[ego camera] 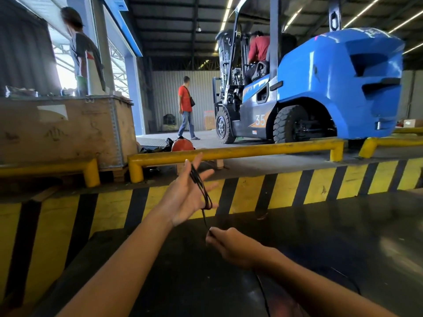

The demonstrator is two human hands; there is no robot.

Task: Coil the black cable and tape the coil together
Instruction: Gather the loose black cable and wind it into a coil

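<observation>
My left hand (186,197) is held up, palm open and fingers spread, with several loops of the thin black cable (201,191) wound across the palm from between the fingers to the thumb. A single strand runs down from the loops to my right hand (229,242), which pinches it between closed fingers just below the left hand. More cable trails from under my right wrist toward the bottom of the view over the dark table. No tape is visible.
A dark glossy table (320,236) lies under my arms. Beyond it runs a yellow-and-black striped edge (286,193) and yellow guard rails (229,152). A blue forklift (320,88) with a driver stands behind, a person in red walks, and a wooden crate (64,129) stands left.
</observation>
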